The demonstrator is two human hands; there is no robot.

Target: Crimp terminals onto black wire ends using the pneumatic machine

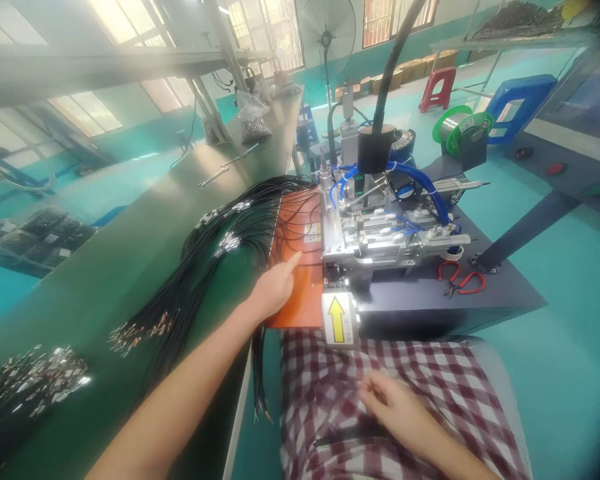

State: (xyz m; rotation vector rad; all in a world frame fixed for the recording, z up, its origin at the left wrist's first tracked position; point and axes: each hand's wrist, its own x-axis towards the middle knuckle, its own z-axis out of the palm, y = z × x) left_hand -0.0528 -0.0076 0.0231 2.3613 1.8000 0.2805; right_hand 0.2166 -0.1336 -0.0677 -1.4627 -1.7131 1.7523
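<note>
My left hand (276,288) is over the orange plate (307,293), its index finger stretched toward thin black cables that cross the plate; the other fingers are curled and hide whatever may be between them. My right hand (391,403) hovers above the checked cloth (325,393) on my lap, thumb and fingertips brought together; anything between them is too small to make out. A metal machine (380,233) with blue tubes stands just right of the plate. Bundles of black cables (195,267) with metal ends spread over the green table (145,253).
Red-handled pliers (461,280) lie on the dark machine bench (410,295). A label with a yellow arrow (337,320) is at the bench's front. More cable ends (55,377) lie far left. Behind are a green wire spool (455,127), stools (439,88) and a fan (327,37).
</note>
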